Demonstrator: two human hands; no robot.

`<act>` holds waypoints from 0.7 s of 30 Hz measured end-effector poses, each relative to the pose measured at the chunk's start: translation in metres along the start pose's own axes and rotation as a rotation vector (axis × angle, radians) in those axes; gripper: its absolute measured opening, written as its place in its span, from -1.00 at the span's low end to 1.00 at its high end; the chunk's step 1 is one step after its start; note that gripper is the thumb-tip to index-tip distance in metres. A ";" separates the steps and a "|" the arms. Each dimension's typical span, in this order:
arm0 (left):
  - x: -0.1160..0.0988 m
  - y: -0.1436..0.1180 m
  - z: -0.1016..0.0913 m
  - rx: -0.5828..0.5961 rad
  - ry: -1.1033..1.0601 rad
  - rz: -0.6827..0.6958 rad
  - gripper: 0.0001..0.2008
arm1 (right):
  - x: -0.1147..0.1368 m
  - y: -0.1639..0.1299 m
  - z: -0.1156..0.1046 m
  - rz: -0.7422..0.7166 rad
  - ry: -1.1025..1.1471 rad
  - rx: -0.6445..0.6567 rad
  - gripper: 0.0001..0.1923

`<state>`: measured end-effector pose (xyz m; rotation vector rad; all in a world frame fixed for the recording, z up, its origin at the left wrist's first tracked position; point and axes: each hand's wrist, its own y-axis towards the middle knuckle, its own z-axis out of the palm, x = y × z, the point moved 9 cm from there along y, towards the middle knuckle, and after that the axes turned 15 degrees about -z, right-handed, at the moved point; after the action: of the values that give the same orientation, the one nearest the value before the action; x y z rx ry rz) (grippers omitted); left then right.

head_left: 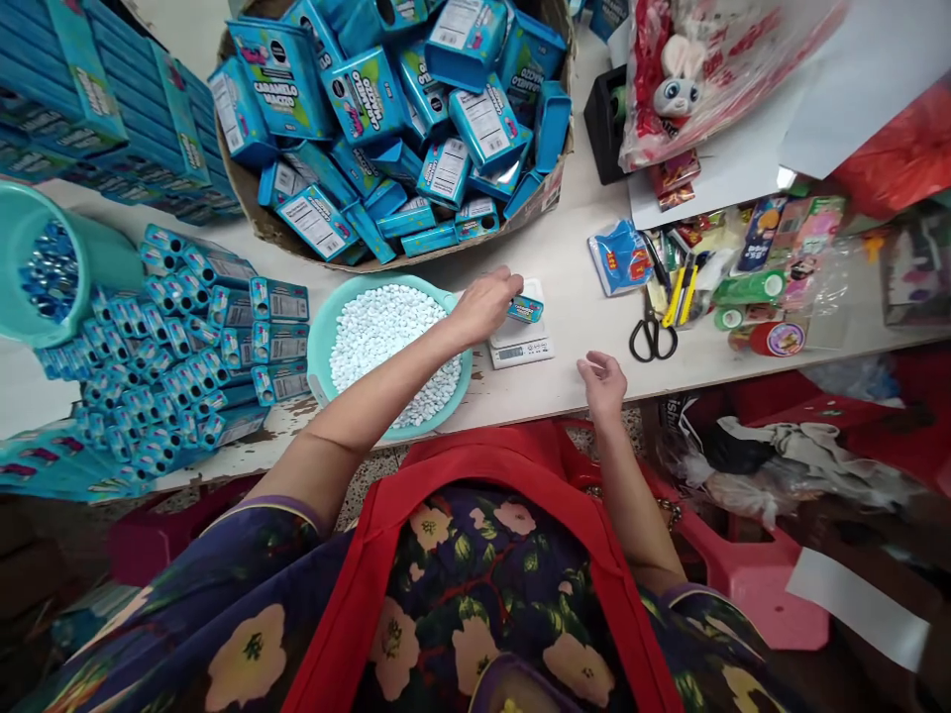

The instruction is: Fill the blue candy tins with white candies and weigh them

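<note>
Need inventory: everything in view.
table: one, white, centre
scale: one, white, tabletop
tin: one, blue, at scale
basin: one, mint, beside scale
pellets: many, white, in basin
carton: one, brown, beyond basin
packs: many, blue, in carton
boxes: many, blue, left
bucket: one, mint, far left
pieces: many, blue, in bucket
scissors: one, black, right
clutter: uncounted, multicoloured, right
stools: uncounted, pinkish, below table
apron: one, red, bottom
left hand: one, bare, at tin
right hand: one, bare, table edge

"CARAMELO MACIZO" on blue packs point(278, 84); figures on scale point(524, 349) too small to read.
</note>
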<state>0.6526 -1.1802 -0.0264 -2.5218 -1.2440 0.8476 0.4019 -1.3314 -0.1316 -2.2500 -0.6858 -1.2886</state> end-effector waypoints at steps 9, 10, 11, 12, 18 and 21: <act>0.064 -0.033 -0.050 -0.265 -0.471 -0.143 -0.83 | -0.010 0.001 0.027 -0.059 -0.168 0.053 -0.56; 0.080 -0.041 -0.051 -0.286 -0.513 -0.190 -0.85 | -0.009 0.005 0.026 -0.076 -0.200 0.056 -0.60; 0.096 -0.049 -0.051 -0.302 -0.551 -0.240 -0.86 | -0.008 0.009 0.026 -0.093 -0.230 0.065 -0.66; 0.111 -0.058 -0.049 -0.313 -0.588 -0.287 -0.87 | -0.008 0.012 0.026 -0.107 -0.254 0.079 -0.72; 0.181 -0.094 -0.015 -0.287 -0.823 -0.476 -0.84 | -0.008 0.016 0.024 -0.112 -0.260 0.098 -0.83; 0.188 -0.101 -0.005 -0.267 -0.794 -0.527 -0.84 | -0.004 0.015 0.021 -0.098 -0.215 0.071 -0.71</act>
<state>0.6789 -0.9706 -0.0567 -1.8531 -2.2364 1.6824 0.4232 -1.3307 -0.1471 -2.3434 -0.9137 -1.0562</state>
